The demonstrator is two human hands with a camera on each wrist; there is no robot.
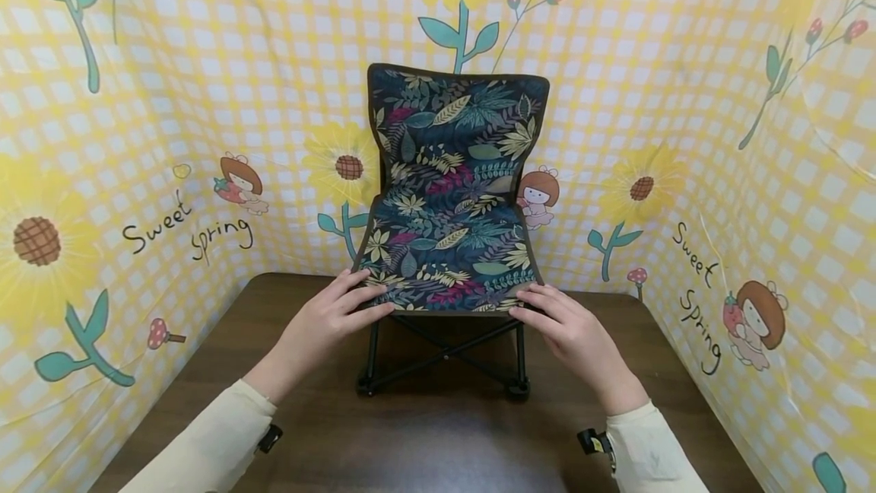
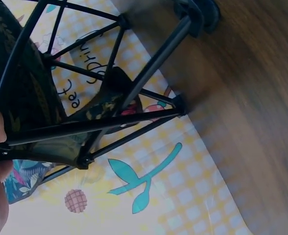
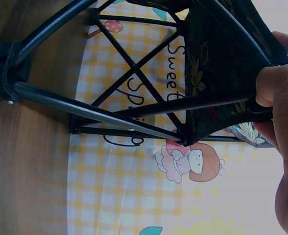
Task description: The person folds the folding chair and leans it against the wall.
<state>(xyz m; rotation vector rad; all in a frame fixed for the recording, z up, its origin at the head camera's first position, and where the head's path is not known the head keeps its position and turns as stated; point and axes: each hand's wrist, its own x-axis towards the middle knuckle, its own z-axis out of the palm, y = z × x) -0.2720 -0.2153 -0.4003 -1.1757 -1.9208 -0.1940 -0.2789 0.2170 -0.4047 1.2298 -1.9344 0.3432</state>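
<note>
Gripping folding chair (image 1: 452, 204) front corners: left hand (image 1: 328, 322), right hand (image 1: 571, 329); backdrop (image 1: 185, 227) reads "Sweet Spring".

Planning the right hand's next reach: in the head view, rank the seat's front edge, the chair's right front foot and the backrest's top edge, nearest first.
From the right hand:
1. Seat's front edge, under its fingers.
2. Right front foot, just below on the table.
3. Backrest's top edge, high behind.

chair seat (image 1: 452, 196): printed woven cloth, matt | frame (image 1: 445, 352): black metal, smooth | table (image 1: 424, 440): dark wood-grain
</note>
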